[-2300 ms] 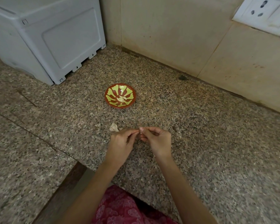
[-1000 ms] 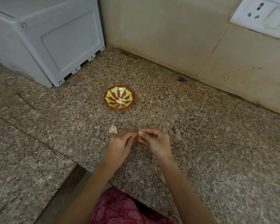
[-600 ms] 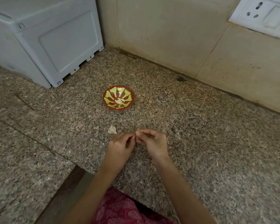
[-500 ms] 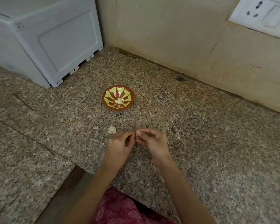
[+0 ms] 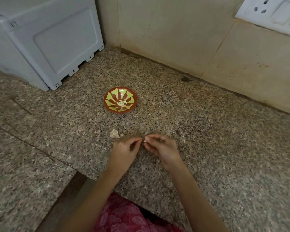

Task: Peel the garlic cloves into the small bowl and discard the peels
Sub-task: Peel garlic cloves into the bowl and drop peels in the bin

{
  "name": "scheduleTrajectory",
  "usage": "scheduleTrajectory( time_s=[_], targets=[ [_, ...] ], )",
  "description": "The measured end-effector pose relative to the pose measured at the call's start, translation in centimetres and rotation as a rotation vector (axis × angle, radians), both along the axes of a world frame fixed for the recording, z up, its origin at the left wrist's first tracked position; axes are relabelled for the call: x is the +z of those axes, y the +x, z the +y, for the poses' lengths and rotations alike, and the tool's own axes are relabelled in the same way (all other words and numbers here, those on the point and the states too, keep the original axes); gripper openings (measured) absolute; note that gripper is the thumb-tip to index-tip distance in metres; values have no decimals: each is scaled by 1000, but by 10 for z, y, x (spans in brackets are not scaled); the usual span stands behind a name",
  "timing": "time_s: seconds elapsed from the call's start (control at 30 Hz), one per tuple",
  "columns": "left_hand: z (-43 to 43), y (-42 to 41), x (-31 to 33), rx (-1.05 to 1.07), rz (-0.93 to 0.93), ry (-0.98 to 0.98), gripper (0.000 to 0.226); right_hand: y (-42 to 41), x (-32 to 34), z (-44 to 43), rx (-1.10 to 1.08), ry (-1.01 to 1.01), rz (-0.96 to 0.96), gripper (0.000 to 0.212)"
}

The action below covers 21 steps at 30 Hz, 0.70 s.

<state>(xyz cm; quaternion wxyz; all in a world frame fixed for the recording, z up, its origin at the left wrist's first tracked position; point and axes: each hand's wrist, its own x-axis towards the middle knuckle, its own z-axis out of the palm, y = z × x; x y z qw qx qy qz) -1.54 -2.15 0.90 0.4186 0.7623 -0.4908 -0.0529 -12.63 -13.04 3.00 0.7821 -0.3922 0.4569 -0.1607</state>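
Peeling in progress. Your right hand has thumb and forefinger clamped on a small pale clove, held just above the counter. Your left hand, at its 9 o'clock, has its fingertips pinched together against the clove's end, apparently on the skin, though that is too small to confirm. The bowl sits at 12 o'clock from your hands, well apart. It is round, shallow and glossy, red-brown with yellow-green petals, and holds pale peeled garlic at its centre. A dry, papery scrap lies at 11 o'clock, just beside your left hand. The counter is speckled polished granite, so light skins may be hard to spot on it. Next, likely: strip the skin with a small, firm pull, then carry the bare clove forward to the bowl.
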Motion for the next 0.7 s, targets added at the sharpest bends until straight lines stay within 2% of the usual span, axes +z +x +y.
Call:
scheduleTrajectory(
  time_s=[0.53, 0.7],
  targets=[
    [3, 3, 1, -104, -53, -30, 20, 5, -1, 2, -46, 62, 1, 12],
    [4, 0, 1, -65, -48, -25, 19, 6, 2, 4, -42, 66, -15, 13]
  ],
)
